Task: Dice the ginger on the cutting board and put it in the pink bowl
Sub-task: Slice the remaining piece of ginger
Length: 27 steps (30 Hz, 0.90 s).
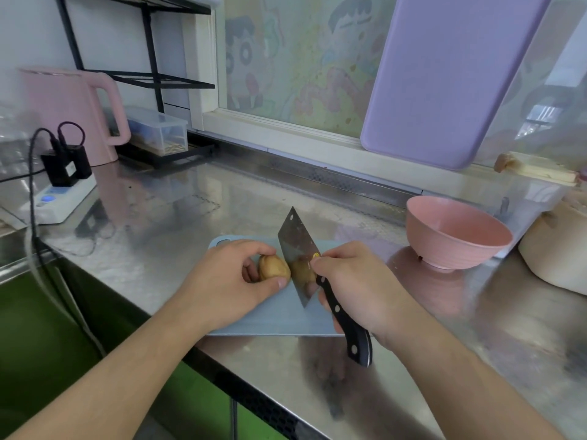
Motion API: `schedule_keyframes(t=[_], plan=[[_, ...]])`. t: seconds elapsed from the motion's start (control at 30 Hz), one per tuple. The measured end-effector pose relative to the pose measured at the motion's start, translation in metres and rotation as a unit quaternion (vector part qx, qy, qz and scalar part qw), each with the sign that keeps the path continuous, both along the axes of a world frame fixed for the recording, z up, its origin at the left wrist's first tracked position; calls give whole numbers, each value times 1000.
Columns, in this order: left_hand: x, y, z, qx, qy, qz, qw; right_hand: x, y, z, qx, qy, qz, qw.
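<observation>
Fingers (254, 249) of L hand (232, 281) clamp ginger (274, 267); R hand (355, 281) grips cleaver (298, 249). No legible writing.

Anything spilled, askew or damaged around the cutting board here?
Nothing spilled. The cutting board lies slightly askew to the counter edge; the ginger is whole, the pink bowl upright and empty.

Glossy steel counter (222, 198) (mirror-like), matt plastic cutting board (270, 315), shiny metal cleaver (297, 249).
</observation>
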State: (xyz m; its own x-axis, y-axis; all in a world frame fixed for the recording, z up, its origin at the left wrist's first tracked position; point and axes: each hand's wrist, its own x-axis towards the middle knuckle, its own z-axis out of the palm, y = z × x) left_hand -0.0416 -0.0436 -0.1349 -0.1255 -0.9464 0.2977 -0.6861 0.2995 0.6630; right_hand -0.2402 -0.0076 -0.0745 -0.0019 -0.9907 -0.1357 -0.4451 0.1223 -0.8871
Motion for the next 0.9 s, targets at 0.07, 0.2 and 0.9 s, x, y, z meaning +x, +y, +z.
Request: schedule_keyframes(t=[0.07,0.2,0.9], plan=[[1,0,-1,8,11,0,1000,0,0,-1,2,-5,2,1000],[1,-1,-3,13,15,2,1000,-1,0,-2,-6,1,19,1000],[3,-2,-3,4,-22,-35,999,2,3,-1,-34,9,28,999]])
